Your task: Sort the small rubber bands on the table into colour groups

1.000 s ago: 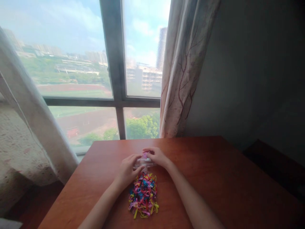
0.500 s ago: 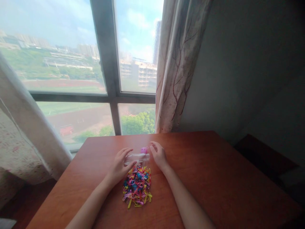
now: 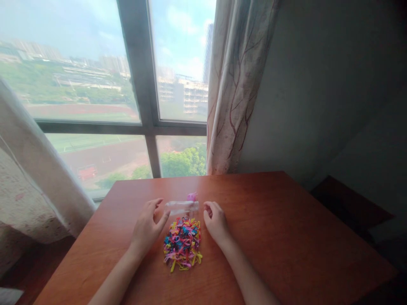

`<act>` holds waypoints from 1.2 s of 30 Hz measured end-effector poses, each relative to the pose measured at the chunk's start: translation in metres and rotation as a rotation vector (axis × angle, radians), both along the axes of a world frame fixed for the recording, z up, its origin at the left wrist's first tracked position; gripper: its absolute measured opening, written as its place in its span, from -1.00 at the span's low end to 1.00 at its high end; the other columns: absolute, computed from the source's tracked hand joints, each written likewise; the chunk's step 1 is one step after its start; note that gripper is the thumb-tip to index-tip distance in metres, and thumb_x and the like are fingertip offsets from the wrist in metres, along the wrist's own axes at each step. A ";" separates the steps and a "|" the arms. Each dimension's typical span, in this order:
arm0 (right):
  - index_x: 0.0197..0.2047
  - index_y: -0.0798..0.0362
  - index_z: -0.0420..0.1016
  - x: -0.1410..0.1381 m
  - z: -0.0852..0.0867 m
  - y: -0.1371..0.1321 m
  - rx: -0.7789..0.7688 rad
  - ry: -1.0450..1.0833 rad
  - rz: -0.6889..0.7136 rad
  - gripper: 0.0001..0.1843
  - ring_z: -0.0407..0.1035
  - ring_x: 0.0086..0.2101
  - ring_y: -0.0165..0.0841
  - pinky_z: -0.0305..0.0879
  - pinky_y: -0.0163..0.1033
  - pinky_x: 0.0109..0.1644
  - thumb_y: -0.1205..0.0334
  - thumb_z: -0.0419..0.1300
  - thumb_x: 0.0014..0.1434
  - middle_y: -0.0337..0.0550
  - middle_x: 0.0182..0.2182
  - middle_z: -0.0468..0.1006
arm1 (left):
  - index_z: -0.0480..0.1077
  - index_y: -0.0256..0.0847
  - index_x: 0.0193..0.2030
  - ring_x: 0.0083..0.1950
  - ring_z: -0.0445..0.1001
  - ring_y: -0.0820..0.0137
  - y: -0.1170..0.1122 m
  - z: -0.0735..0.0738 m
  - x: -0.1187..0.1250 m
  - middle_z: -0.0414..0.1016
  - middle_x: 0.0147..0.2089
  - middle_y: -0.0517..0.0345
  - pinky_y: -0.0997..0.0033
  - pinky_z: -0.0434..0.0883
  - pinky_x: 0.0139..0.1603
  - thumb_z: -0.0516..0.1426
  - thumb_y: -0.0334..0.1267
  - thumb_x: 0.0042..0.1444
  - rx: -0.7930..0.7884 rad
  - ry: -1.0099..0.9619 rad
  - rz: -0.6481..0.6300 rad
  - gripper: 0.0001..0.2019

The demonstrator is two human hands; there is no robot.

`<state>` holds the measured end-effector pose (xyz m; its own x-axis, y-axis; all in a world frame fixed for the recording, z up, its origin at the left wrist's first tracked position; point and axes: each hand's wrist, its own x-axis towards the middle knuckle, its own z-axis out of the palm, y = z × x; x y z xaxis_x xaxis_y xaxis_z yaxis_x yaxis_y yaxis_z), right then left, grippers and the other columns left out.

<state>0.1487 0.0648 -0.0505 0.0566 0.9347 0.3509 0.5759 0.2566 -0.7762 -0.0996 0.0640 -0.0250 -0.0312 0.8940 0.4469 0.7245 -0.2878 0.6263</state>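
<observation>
A clear bottle (image 3: 182,206) lies on its side on the table, its neck pointing right. Just left of its base, my left hand (image 3: 149,221) is open, thumb and fingers apart and holding nothing. To the right of the neck is my right hand (image 3: 216,220), also empty, with its fingers loosely curled and a gap by the thumb. A small pink object (image 3: 192,197), its kind unclear, sits behind the bottle. Between my forearms, in front of the bottle, spreads a pile of colourful elastic hair ties (image 3: 182,245) in yellow, pink, blue and red.
The brown wooden table (image 3: 280,237) reaches up to a window (image 3: 148,101) at the back. Patterned curtains (image 3: 237,93) hang on both sides of the glass. A dark wall (image 3: 318,84) stands to the right.
My left hand has let go of the bottle and drawn back to the left. My right hand has moved away from the pink object, slightly down and to the right.
</observation>
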 end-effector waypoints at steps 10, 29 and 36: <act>-0.07 -0.01 0.53 -0.017 0.012 -0.004 0.012 -0.293 0.101 -0.60 0.30 -0.13 -0.20 0.26 -0.18 -0.01 0.54 0.04 0.15 -0.07 -0.18 0.49 | 0.39 -0.23 0.01 -0.03 0.56 0.14 0.005 -0.005 -0.004 0.52 -0.01 -0.08 0.14 0.53 -0.04 0.13 -0.02 0.14 -0.013 0.054 -0.032 -0.61; -0.26 -0.04 0.55 0.010 0.040 -0.026 -0.212 -0.402 0.225 -0.80 0.48 -0.34 -0.32 0.23 -0.33 -0.27 0.43 0.20 0.09 -0.21 -0.36 0.61 | 0.49 -0.05 -0.21 -0.46 0.52 0.32 -0.028 0.043 -0.006 0.56 -0.44 0.19 0.44 0.28 -0.45 0.02 -0.06 0.19 -0.156 0.404 -0.100 -0.74; -0.20 -0.05 0.56 -0.009 0.038 -0.031 -0.164 -0.407 0.243 -0.74 0.45 -0.23 -0.30 0.26 -0.30 -0.16 0.44 0.14 0.13 -0.16 -0.28 0.57 | 0.43 -0.05 -0.33 -0.37 0.56 0.22 -0.035 0.033 0.001 0.61 -0.37 0.09 0.40 0.29 -0.38 -0.01 -0.17 0.20 -0.345 0.327 -0.229 -0.79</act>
